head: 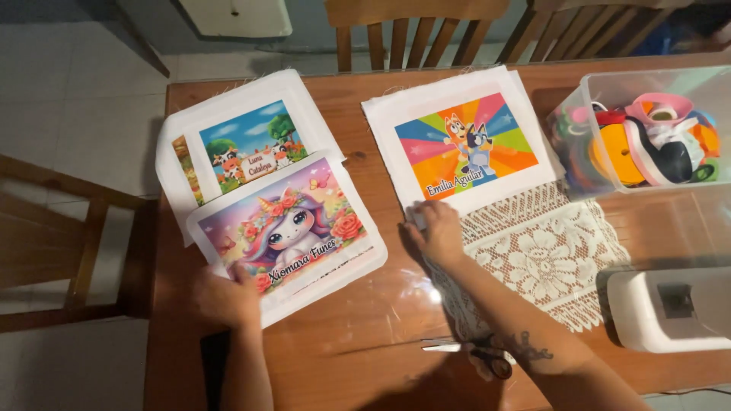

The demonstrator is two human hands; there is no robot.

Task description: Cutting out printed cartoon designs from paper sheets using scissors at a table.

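My left hand (pixel 225 297) pinches the near corner of the unicorn print (pixel 293 232), a white-bordered cloth panel lifted at a tilt over the left side of the table (pixel 358 335). It overlaps the farm print (pixel 244 141) and another panel under that, of which only a strip shows. My right hand (pixel 438 228) lies spread, fingertips pressing the near edge of the cartoon dog print (pixel 464 141), which lies flat and apart by the lace mat (pixel 544 255). One panel looks laid out; the rest look still to sort. The scissors (pixel 476 352) are partly hidden by my forearm, the white machine (pixel 670 308) is cut off, and the ribbons in the clear plastic box (pixel 647 129) blur together.
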